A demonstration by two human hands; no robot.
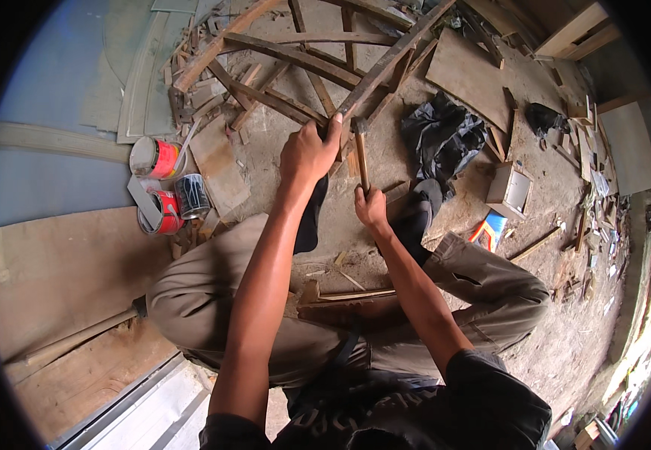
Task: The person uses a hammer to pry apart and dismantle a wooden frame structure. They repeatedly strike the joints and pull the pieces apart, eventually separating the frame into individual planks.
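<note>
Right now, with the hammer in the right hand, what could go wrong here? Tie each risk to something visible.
The head of the hammer looks close to the left hand, so a stray blow might catch it. The wooden frame could shift if that hand's grip slips. The crumpled black plastic beside the right shoe might snag it.

The floor [558, 337] was seen from up on a head.
The view was taken from the head's left side and was pointed down, past the shirt [415, 412] and the arms [254, 307]. The left hand [309, 155] and the right hand [371, 207] were shown near the middle, with the wooden frame [393, 63] farther off, at the top. Straight edges were bent by the wide lens.
</note>
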